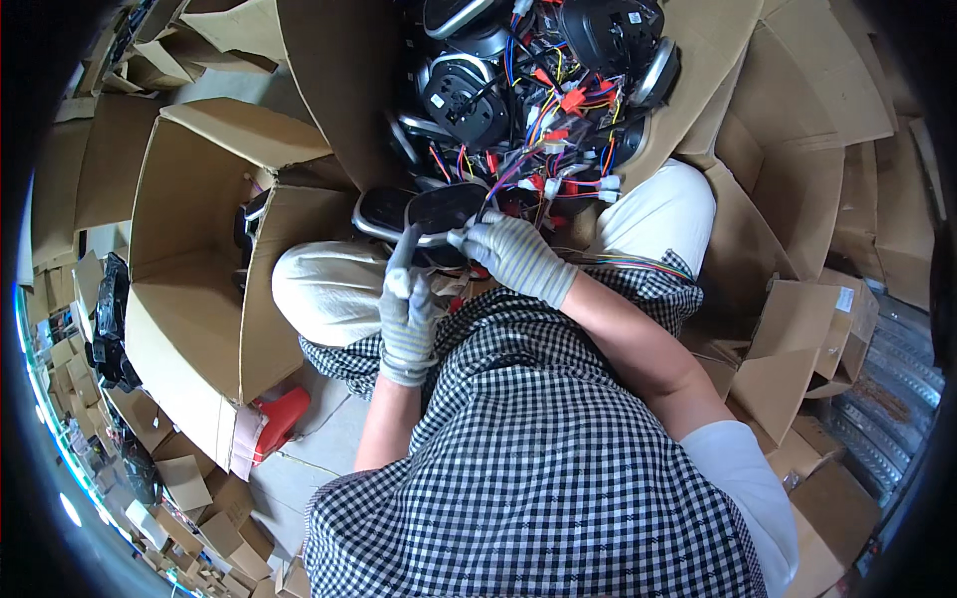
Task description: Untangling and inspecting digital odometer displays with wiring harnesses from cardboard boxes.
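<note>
Two gloved hands, left (407, 317) and right (515, 257), at centre, together holding one black oval panel (419, 213). One large open box (349, 90) at 12 o'clock, its wired black units (464, 95) too tangled to count. One open box (194, 289) at 9 o'clock. One red tool (281, 419) at 8 o'clock.

There is one view, from a camera on my head, looking steeply down over my chest and lap. It sits close: my checked shirt (538, 478) fills the lower middle, and my forearms rise from the bottom edge. The wide lens bends the cardboard boxes (189, 289) toward the dark round rim. The box of wired parts (528, 90) lies at the top, straight ahead of me.
</note>
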Demonstrator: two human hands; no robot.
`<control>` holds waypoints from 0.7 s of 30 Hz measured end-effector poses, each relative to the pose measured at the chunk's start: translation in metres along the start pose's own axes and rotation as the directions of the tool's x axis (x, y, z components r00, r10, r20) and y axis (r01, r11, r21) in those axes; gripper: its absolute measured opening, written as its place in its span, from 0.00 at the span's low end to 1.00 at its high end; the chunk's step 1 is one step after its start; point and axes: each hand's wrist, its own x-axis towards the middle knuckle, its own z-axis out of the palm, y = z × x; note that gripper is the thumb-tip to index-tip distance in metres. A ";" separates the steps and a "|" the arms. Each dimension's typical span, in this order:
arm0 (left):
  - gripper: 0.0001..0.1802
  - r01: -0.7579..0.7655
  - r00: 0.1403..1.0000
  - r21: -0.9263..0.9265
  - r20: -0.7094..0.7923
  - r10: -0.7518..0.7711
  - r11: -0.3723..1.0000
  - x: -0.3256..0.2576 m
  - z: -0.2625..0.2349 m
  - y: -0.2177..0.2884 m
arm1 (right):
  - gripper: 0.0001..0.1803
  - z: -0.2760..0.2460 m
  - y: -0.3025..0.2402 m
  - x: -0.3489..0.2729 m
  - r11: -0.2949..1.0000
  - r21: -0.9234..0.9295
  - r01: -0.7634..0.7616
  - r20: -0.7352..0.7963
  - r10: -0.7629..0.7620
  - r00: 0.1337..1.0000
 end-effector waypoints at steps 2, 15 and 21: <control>0.28 -0.049 0.997 0.149 0.061 0.040 0.988 0.013 0.002 -0.013 | 0.09 0.015 0.003 -0.006 0.983 -0.049 0.178 0.114 -0.171 0.979; 0.32 0.104 0.987 -0.112 0.133 -0.089 0.988 -0.002 0.003 0.017 | 0.10 0.017 -0.001 -0.018 0.981 -0.032 0.190 0.324 -0.170 0.931; 0.22 0.098 0.991 0.131 0.073 -0.108 0.987 -0.011 -0.008 0.009 | 0.16 -0.045 -0.042 -0.030 0.374 0.771 -0.516 0.413 0.323 0.851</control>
